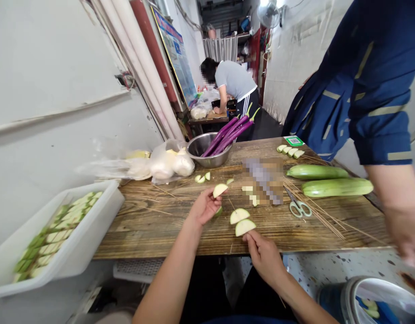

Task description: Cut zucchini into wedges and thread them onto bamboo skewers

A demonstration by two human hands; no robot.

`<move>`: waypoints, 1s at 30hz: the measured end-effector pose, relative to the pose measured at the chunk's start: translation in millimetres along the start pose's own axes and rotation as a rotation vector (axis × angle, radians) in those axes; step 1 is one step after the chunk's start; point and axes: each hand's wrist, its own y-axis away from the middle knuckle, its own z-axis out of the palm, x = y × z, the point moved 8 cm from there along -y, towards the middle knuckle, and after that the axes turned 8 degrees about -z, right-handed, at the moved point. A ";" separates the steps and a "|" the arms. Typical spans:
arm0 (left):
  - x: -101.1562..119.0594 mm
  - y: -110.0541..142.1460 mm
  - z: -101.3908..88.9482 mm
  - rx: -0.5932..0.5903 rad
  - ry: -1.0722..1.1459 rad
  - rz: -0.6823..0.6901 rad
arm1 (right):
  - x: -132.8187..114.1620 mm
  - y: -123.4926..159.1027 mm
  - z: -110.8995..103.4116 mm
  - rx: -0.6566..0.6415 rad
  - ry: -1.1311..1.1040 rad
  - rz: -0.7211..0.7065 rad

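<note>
My left hand (pixel 204 207) is closed on a half-round zucchini slice (pixel 220 190), pale-faced with a green rim, held above the wooden table. In my right hand (pixel 264 254) is a thin skewer (pixel 232 204) carrying two half-round zucchini slices (pixel 240 216); its tip sticks out beyond them, and the fingers pinch close behind the nearer slice. Part of another green piece (pixel 218 211) shows under my left hand. Several small zucchini pieces (pixel 202 178) lie just beyond it.
Scissors (pixel 299 208), loose skewers (pixel 323 211) and two whole zucchini (pixel 337 187) lie right. A bowl (pixel 207 150) holds purple eggplants (pixel 229 136); a white tub (pixel 108 198) of skewered slices stands left. A co-worker's arm (pixel 389 189) reaches in at right, above a bucket (pixel 354 297). Another person bends behind.
</note>
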 end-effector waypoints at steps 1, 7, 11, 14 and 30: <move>-0.4 3.7 0.4 -0.012 0.046 0.018 | -3.3 -1.0 2.4 -0.011 -0.031 -0.002; -10.4 10.3 -8.4 0.063 0.140 0.047 | -13.3 -3.6 12.1 -0.053 -0.098 0.009; -13.7 10.0 -18.0 0.149 0.212 -0.016 | -15.5 -3.5 10.7 -0.046 -0.093 0.007; -10.1 13.8 -19.7 0.147 0.235 -0.002 | -16.5 -3.4 7.9 -0.043 -0.089 0.009; -27.2 30.3 -25.0 0.278 0.327 -0.089 | -29.0 -3.0 14.1 -0.128 -0.081 -0.041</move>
